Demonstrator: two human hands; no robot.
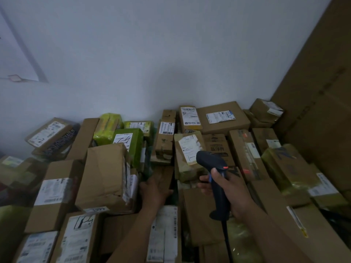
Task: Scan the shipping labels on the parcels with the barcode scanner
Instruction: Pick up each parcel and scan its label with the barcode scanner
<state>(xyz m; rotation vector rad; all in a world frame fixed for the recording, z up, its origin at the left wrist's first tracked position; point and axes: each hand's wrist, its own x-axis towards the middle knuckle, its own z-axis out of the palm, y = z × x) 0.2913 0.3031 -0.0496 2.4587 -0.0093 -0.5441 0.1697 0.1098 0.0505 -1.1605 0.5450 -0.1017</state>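
Since the scanner's head already sits close to the label ahead, this step looks best done by squaring the head to the barcode lines and holding steady before squeezing the trigger. Nearest, the right hand [226, 188] is wrapped round the grip of the black barcode scanner [214, 168]. The forearm reaches in from the lower right, the wrist is cocked so the head points forward, and the cable [227, 236] trails below. Just to its left, the left hand [153, 188] lies on a dark brown parcel [163, 174]. In this dim light I cannot tell whether its fingers curl over the edge or merely press flat. Just beyond the scanner stands a taped parcel [186, 168] bearing a white shipping label [189, 149], the likely target. Farther back, more labelled cartons [224, 118] rest against the wall [171, 54].
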